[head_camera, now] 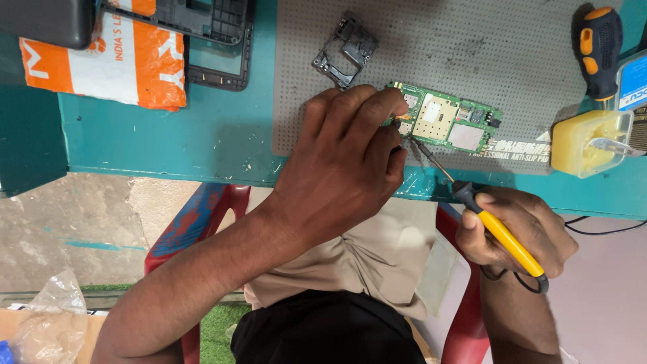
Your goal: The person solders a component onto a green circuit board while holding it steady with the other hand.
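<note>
Board (448, 120), green, flat, with gold shield cans and small dark chips, lies on the grey dotted mat (431, 40) near the table's front edge. Left hand (347, 158) covers its left end, fingers curled together and pressing down there; whether they pinch something small I cannot tell. Right hand (515, 232) is clamped around the iron (495, 229), yellow handle, black collar, thin metal shaft. Shaft runs up and left from the right hand; tip meets the board's left end, right under the left fingers. Board's long axis goes left-right, slightly tilted down to the right. Left hand is the nearer one, on the board; right hand sits below the table edge, apart from it, linked only by the iron.

Outward: black plastic frame (345, 48) on the mat just above the left hand. Phone housing (216, 34) lies up left, partly on an orange-white bag (114, 64). Screwdriver (600, 47), orange-black, far right. Yellow sponge box (590, 143) just right of the board. Table (168, 135) is teal, painted, scuffed.
</note>
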